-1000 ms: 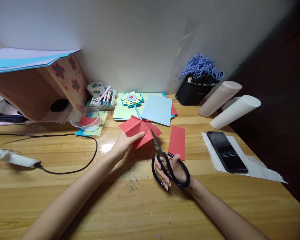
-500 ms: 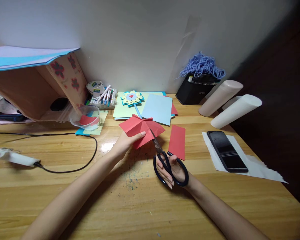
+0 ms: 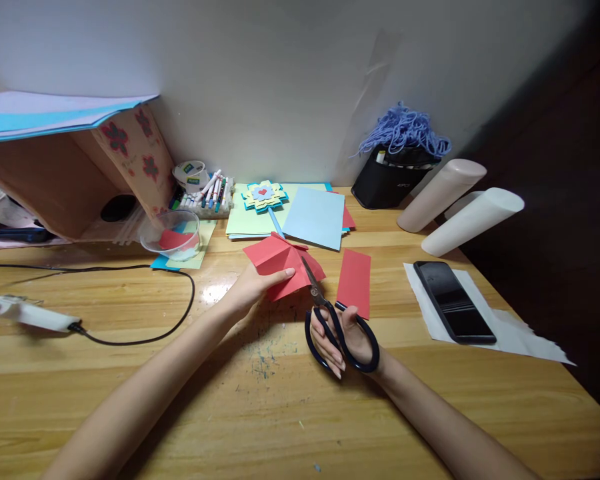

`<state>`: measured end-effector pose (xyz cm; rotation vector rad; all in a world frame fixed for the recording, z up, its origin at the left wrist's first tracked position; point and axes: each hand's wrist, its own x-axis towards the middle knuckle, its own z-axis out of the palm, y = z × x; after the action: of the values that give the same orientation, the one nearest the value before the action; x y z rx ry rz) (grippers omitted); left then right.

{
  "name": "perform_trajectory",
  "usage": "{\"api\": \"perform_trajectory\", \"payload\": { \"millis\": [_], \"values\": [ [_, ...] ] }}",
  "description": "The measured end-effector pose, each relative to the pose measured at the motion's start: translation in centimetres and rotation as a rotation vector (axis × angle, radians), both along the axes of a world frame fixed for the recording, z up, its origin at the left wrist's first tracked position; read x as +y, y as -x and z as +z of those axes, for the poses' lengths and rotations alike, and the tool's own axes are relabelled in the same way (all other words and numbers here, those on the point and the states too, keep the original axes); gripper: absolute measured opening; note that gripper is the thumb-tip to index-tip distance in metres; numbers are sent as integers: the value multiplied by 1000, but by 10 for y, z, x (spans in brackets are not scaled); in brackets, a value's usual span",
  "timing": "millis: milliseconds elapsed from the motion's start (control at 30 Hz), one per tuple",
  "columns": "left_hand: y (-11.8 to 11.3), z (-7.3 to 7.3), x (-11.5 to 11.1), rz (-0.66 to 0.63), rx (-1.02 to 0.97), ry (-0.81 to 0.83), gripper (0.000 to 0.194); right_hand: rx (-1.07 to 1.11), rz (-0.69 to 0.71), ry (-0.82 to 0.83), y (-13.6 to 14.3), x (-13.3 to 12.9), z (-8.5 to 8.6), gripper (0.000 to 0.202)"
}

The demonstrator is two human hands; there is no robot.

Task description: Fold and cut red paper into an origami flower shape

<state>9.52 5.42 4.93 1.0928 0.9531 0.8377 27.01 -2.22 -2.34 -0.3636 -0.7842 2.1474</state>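
My left hand [image 3: 260, 283] is closed on a creased sheet of red paper [image 3: 275, 257], its thumb on top and the fingers hidden underneath. Black-handled scissors [image 3: 323, 300] are in my right hand [image 3: 337, 340], with fingers through the loops. Their blades point away from me and meet the right part of the red paper. Just right of the scissors, a flat red paper strip [image 3: 355, 280] lies on the table. Behind the held sheet is a paper flower [image 3: 264, 195] in blue, yellow and red, with a blue stem [image 3: 276, 223].
Coloured sheets [image 3: 315, 217] lie at the back, beside markers [image 3: 215, 193] and a clear bowl [image 3: 169, 237]. A phone [image 3: 453, 303] rests on white paper at right, near two bottles [image 3: 473, 223]. A white glue gun [image 3: 30, 313] with a black cord lies left.
The red sheet has turned and shifted slightly right in my left hand. The scissor handles are spread a little wider, and the blades sit further along the sheet's right side.
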Motion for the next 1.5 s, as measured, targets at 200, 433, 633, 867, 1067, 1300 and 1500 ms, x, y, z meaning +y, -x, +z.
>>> {"api": "perform_trajectory", "payload": {
  "millis": [200,433,633,867,1067,1300,1500],
  "values": [
    [-1,0,-1,12,11,-28,38,18,0,17,0,0,-7,56],
    [-4,0,-2,-64,-67,-24,38,-102,-40,7,-1,-2,2,66],
    [-4,-2,-2,-45,-23,20,38,-70,3,24,-2,1,-4,65],
    [-3,-5,-3,-33,-22,15,34,-48,15,52,-3,0,-15,59],
    [-4,4,-4,-100,-58,-8,36,-130,-62,22,-1,-2,-5,63],
    [-5,6,-6,-118,-27,21,40,-59,-13,30,-1,-1,-9,60],
    [-5,4,-6,-112,-28,11,38,-93,-39,43,-1,-3,-7,59]
  ]
}}
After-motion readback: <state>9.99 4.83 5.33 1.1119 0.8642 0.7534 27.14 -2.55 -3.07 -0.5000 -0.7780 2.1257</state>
